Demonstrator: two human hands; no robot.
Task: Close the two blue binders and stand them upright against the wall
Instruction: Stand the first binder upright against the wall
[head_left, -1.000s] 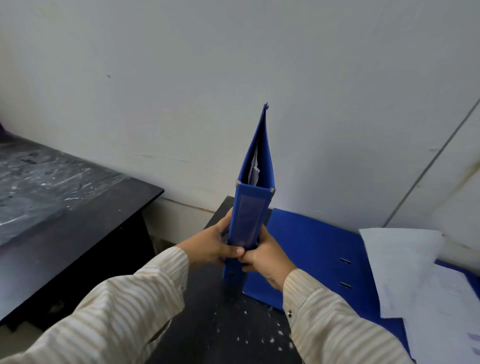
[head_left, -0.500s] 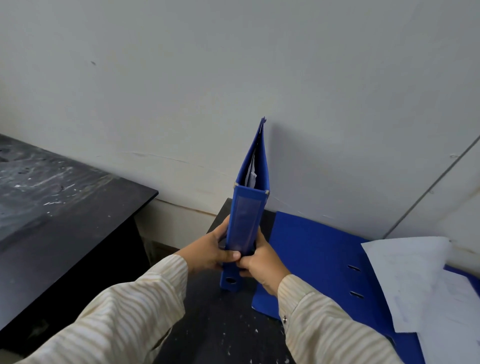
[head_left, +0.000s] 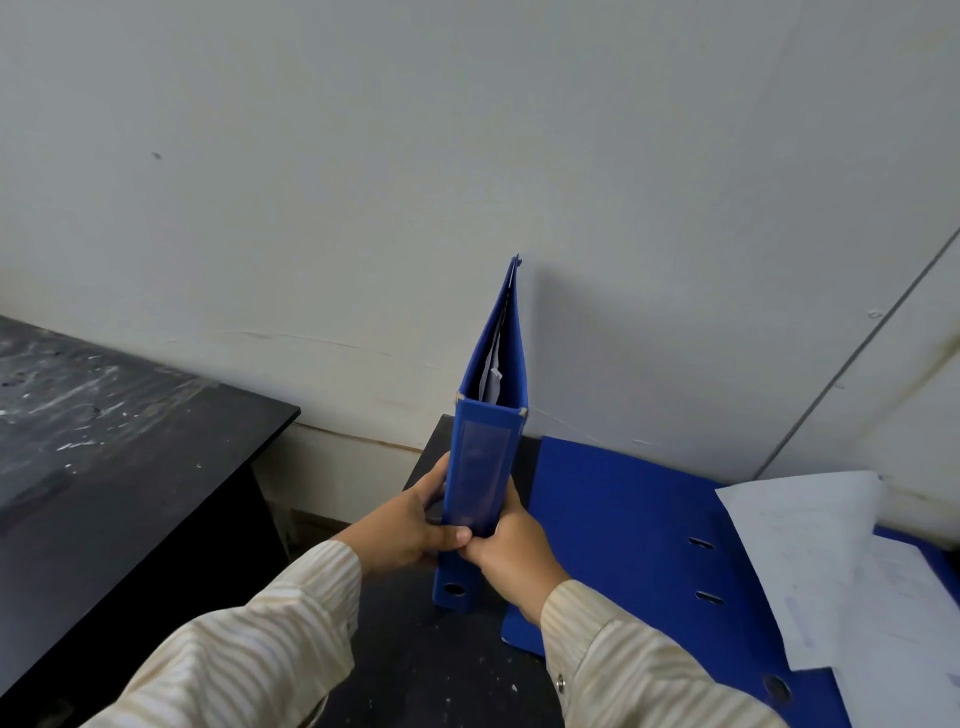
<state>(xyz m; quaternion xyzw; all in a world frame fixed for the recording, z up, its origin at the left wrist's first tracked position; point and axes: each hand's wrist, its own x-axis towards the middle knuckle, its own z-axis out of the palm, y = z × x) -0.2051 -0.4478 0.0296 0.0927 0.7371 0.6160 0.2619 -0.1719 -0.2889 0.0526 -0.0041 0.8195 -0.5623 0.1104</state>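
A closed blue binder (head_left: 480, 467) stands upright on the dark table (head_left: 415, 670), spine toward me, its far edge at the white wall (head_left: 467, 182). White sheets show inside its top. My left hand (head_left: 410, 530) grips the spine's left side and my right hand (head_left: 511, 553) grips its right side, thumbs meeting low on the spine. A second blue binder (head_left: 623, 525) lies open and flat to the right, with white papers (head_left: 831, 566) on it.
Another dark, scuffed table (head_left: 104, 447) stands to the left, with a gap down to the floor between the two tables. A thin grey line runs diagonally down the wall at the right.
The upright binder has moved away from me toward the wall, still held in both hands. My view has shifted slightly.
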